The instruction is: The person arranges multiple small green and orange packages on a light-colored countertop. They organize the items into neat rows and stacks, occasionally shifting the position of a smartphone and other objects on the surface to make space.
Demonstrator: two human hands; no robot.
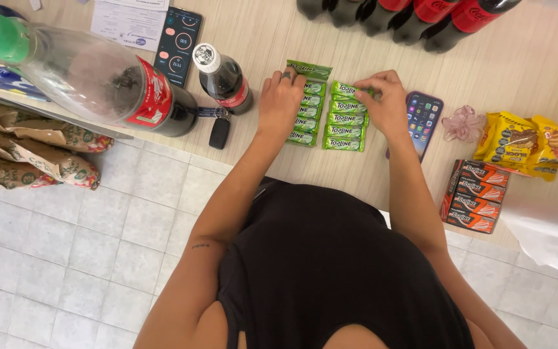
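Several small green gum packs [345,120] lie in two columns on the pale wooden counter [330,174]. My left hand [280,103] rests palm down over the left column [306,123], covering its upper packs. My right hand [385,100] pinches the top pack of the right column [345,89] at its right end. One more green pack [309,68] lies crosswise above the left column, just past my left fingertips.
A small dark soda bottle [224,77] and a car key [219,132] lie left of my hands; a big tilted soda bottle [92,77] fills the upper left. A phone [424,119] sits by my right hand. An orange gum box [476,194] and yellow snack packs [524,139] lie right.
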